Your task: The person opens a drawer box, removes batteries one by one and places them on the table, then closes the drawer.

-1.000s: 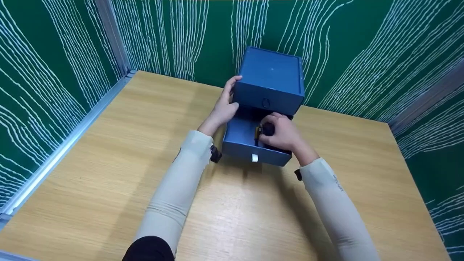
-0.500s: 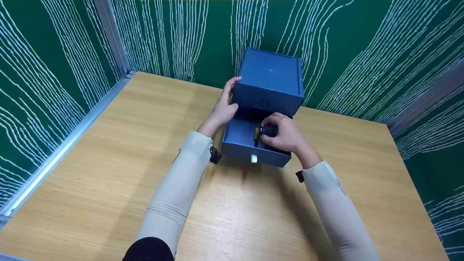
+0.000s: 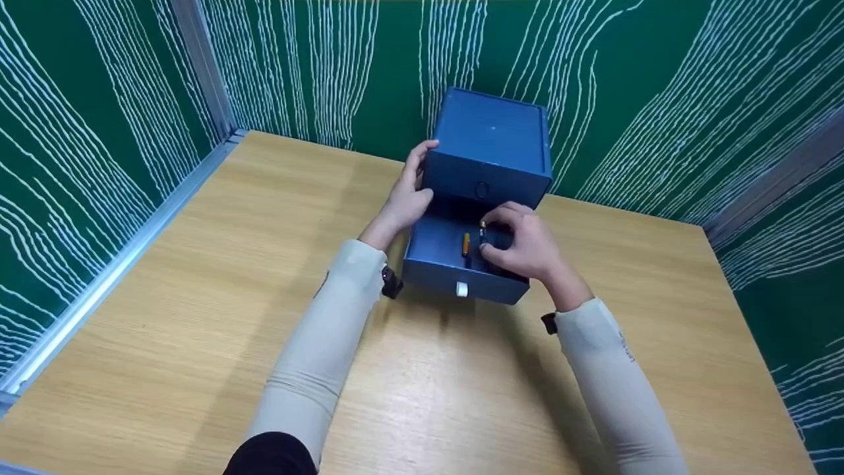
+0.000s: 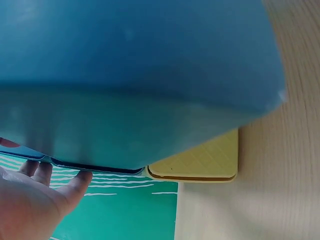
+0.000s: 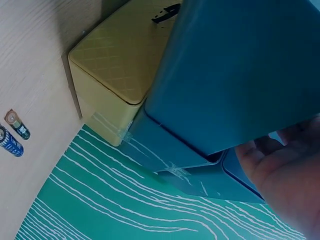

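Observation:
A blue two-tier drawer box [image 3: 493, 132] stands at the back of the table, its lower drawer [image 3: 425, 264] pulled out. My left hand [image 3: 403, 198] rests against the box's left side, thumb near the front edge. The left wrist view shows its fingers fairly straight, tips touching the edge. Over the lower drawer my right hand [image 3: 524, 241] pinches a dark battery [image 3: 483, 233] with a gold-coloured end between thumb and finger. Left of it in the drawer is an orange and black battery [image 3: 466, 245]. In the right wrist view the held battery is hidden.
A yellow box [image 5: 107, 100] sits beside the blue box in both wrist views. Two more batteries, one dark green [image 5: 17, 124] and one blue [image 5: 11, 143], are on the table [image 3: 422, 389]. A green wall with white lines [image 3: 395, 59] rises behind.
My right hand has shifted slightly right, away from the orange and black battery, and turned the dark battery so its side shows. My left hand has stayed in place.

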